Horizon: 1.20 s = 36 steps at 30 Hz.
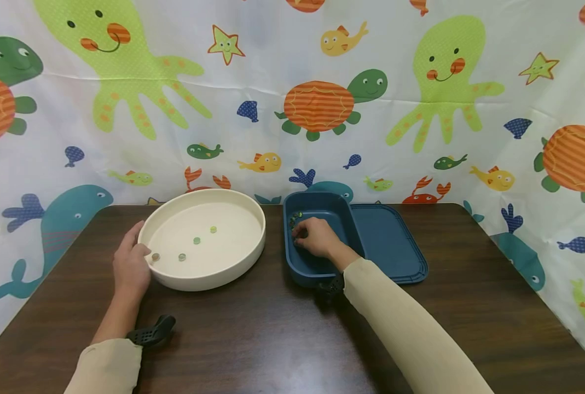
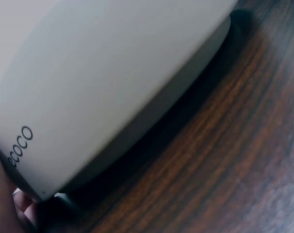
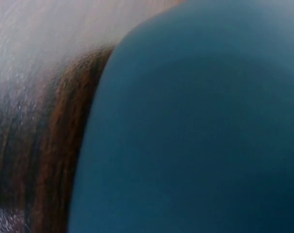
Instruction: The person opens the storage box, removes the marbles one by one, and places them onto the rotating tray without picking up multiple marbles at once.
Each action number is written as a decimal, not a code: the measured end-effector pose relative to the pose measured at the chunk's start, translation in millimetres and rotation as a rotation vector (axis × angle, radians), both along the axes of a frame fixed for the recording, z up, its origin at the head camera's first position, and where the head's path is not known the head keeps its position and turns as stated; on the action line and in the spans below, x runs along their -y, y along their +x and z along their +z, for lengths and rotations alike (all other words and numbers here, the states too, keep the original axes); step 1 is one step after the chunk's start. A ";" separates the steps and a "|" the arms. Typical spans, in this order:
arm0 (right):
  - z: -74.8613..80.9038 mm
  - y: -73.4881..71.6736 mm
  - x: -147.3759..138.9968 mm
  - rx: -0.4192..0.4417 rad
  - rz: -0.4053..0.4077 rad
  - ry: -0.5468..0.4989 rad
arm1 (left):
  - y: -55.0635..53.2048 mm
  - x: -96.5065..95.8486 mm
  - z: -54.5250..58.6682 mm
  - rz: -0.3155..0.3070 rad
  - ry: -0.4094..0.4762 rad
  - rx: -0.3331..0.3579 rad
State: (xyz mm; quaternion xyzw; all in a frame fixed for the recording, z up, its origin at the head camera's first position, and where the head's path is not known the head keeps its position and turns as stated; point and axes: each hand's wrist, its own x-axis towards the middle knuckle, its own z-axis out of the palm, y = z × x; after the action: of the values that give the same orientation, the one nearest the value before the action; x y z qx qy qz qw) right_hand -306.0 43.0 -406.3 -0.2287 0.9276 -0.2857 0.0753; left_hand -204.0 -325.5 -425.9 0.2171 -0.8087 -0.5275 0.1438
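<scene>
Right-hand grip (image 1: 317,236) is down in the blue container (image 1: 336,218), fingertips partly hidden by the hand itself; can't tell if it's pinching a bead. Right wrist view is no help: blurry blue wall plus a strip of tabletop (image 1: 253,339), no fingers. The dark beads (image 1: 297,215) inside, along the container's left wall, are too small to count, some maybe blocked by the hand. Left wrist view mostly the outer wall of the cream tray (image 1: 228,251), "ecoco" lettering (image 2: 21,146) readable, hand cut off at the lower left edge.

Pose: left-hand grip (image 1: 132,262) holds the tray's left side, thumb at the rim, other fingers against the outside. Right arm reaches in from lower right, wrist over the container's near right part, fingers curled downward.

Around: four small clear discs (image 1: 196,241) in the tray, well apart from each other, the brownish one by the rim near the left thumb. Blue lid (image 1: 391,241) flat on the tabletop, just right of the container; right forearm passes near its front edge. Black wrist mounts (image 1: 154,331) on both arms, beige sleeves (image 1: 400,317). Sea-animal curtain (image 1: 262,49) behind.
</scene>
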 end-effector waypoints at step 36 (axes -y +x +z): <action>37.1 57.5 138.3 0.061 -0.008 -0.522 | -4.3 5.3 0.5 -0.009 -0.036 -0.020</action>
State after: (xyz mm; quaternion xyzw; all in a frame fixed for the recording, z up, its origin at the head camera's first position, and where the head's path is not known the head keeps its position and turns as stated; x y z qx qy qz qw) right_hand -248.5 -95.3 -369.1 -0.2280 0.8205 -0.5226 0.0405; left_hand -208.3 -330.9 -425.5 0.2054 -0.8175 -0.5158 0.1535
